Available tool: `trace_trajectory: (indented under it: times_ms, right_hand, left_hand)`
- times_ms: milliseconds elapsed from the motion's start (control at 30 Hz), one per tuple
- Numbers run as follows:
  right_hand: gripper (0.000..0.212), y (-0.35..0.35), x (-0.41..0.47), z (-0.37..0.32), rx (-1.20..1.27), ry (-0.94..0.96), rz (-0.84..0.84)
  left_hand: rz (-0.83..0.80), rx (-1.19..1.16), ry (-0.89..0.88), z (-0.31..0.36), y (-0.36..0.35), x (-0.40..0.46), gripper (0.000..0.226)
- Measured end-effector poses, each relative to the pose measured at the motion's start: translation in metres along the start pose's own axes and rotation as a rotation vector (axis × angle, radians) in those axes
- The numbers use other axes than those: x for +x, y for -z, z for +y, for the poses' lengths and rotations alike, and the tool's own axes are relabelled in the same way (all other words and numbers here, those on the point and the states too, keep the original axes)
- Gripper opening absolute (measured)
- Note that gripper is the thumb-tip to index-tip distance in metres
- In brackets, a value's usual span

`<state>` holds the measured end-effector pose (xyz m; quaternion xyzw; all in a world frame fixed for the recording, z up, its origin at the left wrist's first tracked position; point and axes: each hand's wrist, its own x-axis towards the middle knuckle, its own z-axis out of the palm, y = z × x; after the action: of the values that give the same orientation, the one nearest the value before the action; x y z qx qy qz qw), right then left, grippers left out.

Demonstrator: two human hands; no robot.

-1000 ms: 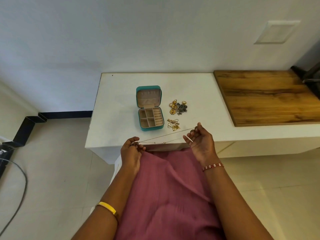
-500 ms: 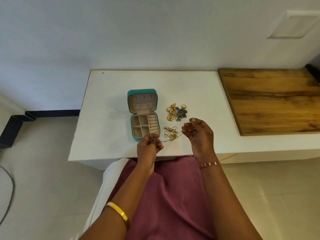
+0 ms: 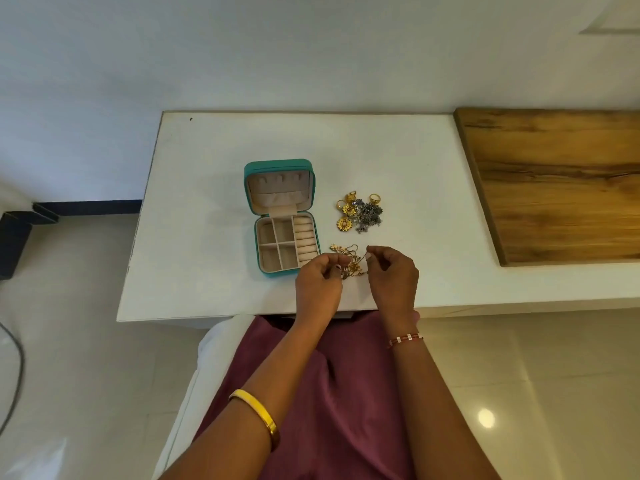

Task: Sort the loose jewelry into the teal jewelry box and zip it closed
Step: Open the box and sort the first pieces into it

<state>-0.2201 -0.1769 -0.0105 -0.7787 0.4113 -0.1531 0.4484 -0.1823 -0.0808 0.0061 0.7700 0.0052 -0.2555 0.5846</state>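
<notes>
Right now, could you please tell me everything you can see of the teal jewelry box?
The teal jewelry box stands open on the white table, lid upright at the far side. Its beige, velvety lining shows small hooks and a pocket in the lid, four square compartments and a column of ring rolls in the base. All look empty. Neither hand touches it.

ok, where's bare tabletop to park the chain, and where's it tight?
Free: the white table left of the teal jewelry box, the strip behind the box toward the wall, and the stretch between the ring pile and the wooden board. Crowded: right of the box, where both hands work the tangled chains.
</notes>
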Motion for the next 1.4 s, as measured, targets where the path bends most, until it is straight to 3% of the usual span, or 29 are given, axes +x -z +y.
trace_trajectory:
  times_ms: [233,433,533,867,1400]
  right_hand:
    - [0.021,-0.004,-0.017,-0.014,-0.108,0.173,0.1]
    - [0.026,-0.031,-0.041,-0.029,-0.075,0.248,-0.064]
    - [0.032,-0.043,-0.049,-0.034,-0.07,0.259,-0.129]
    - [0.046,-0.065,-0.052,-0.033,-0.124,0.282,-0.179]
    - [0.048,-0.085,-0.054,-0.036,-0.146,0.302,-0.204]
  left_hand:
    - [0.087,-0.094,-0.061,0.003,0.025,-0.015,0.035]
    - [0.421,-0.116,-0.065,-0.017,0.062,-0.022,0.034]
    - [0.51,-0.071,-0.044,-0.02,0.071,-0.019,0.03]
    - [0.375,-0.023,0.067,-0.028,0.081,-0.004,0.037]
    - [0.452,-0.148,0.112,-0.028,0.086,0.002,0.041]
